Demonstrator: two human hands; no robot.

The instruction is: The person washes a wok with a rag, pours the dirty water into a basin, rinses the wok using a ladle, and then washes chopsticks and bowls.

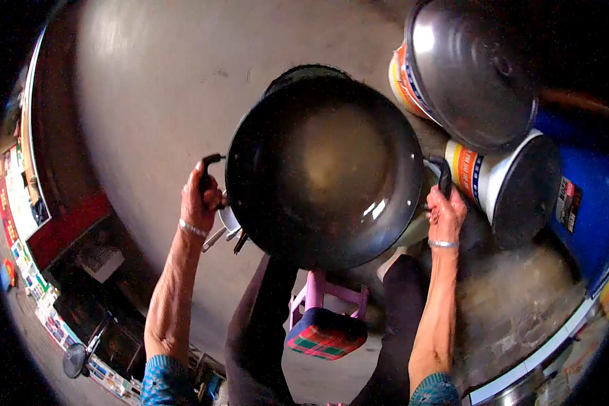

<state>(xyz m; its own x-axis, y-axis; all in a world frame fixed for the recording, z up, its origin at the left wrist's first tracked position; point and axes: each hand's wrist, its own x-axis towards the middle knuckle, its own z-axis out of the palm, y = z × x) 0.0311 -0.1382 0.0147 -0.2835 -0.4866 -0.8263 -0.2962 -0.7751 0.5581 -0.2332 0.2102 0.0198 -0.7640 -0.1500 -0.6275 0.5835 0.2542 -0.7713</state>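
Clasping one wok (325,169) by two handles (444,174), left hand (201,197) and right hand (446,213) each have a closed grip.

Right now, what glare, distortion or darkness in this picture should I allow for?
In the head view, fisheye bowing toward the edges and black corners; in the head view, white glints low on the right inside the wok and a glaring spot on the upper round lid; in the head view, left hand and right hand well lit.

A grey floor (162,74) carries a bucket (407,84) at one o'clock from centre view, a second bucket (464,168) towards three, and a stool (327,333) at six.
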